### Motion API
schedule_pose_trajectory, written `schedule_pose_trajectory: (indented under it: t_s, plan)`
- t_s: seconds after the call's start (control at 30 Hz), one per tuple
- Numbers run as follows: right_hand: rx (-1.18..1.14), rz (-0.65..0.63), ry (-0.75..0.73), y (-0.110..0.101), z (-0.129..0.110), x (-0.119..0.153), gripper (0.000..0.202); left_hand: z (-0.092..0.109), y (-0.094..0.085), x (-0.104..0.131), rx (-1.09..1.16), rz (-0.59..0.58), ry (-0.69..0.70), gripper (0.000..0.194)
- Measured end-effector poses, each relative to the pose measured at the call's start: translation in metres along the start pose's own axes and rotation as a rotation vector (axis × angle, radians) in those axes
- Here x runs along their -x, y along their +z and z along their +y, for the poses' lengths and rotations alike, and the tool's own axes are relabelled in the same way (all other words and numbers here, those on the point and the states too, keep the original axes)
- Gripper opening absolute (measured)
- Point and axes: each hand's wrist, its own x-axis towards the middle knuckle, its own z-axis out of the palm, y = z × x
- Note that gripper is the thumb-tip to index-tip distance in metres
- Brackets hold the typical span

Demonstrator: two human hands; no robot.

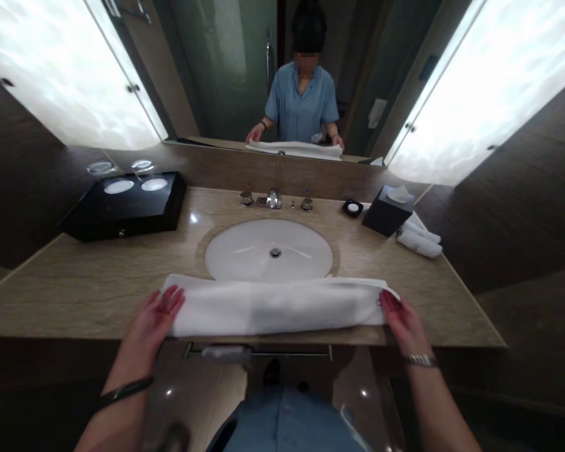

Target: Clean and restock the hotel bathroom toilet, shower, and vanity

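A long white folded towel (282, 307) lies along the front of the stone counter, its far edge beside the near rim of the sink (268, 235). At its left end, my left hand (156, 317) grips the edge, fingertips showing on top of the cloth. The opposite end is held by my right hand (405, 320), its fingers bent against the fabric near a small dark mark. Part of each hand's grip is hidden by the hand itself.
A chrome faucet (273, 199) stands behind the sink. To the left is a black box (132, 207); to the right are a small black dish (353, 208), a tissue box (387, 211) and rolled white towels (419, 240). A metal rail (292, 353) runs below the counter's front edge.
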Motion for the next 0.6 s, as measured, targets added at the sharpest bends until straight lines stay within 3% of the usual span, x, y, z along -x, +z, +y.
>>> schedule_pose_trajectory:
  t_s: [0.07,0.17,0.23,0.3,0.37,0.43,0.5,0.6]
  plan:
    - [0.146,-0.002,-0.082,0.032,0.008,-0.011,0.013,-0.011,0.016,-0.015,-0.048,-0.048,0.042,0.025]
    - [0.487,-0.117,-0.321,0.076,0.023,0.000,0.015,-0.016,0.001,-0.024,-0.134,-0.068,0.199,0.038]
    - [0.831,-0.415,-0.487,0.120,0.036,0.014,0.019,-0.015,-0.021,-0.021,-0.172,-0.036,0.305,0.040]
    - [1.162,-0.787,-0.559,0.175,0.055,0.026,0.030,-0.016,-0.043,-0.010,-0.199,0.035,0.376,0.037]
    - [1.324,-1.032,-0.483,0.227,0.074,0.034,0.041,-0.024,-0.065,0.006,-0.232,0.088,0.402,0.036]
    - [1.410,-1.167,-0.393,0.261,0.086,0.041,0.036,-0.038,-0.088,0.027,-0.266,0.083,0.381,0.042]
    - [1.501,-1.264,-0.329,0.271,0.084,0.053,0.026,-0.057,-0.113,0.051,-0.281,0.069,0.318,0.052]
    - [1.481,-1.446,-0.155,0.243,0.049,0.088,0.036,-0.091,-0.153,0.094,-0.282,0.119,0.175,0.063]
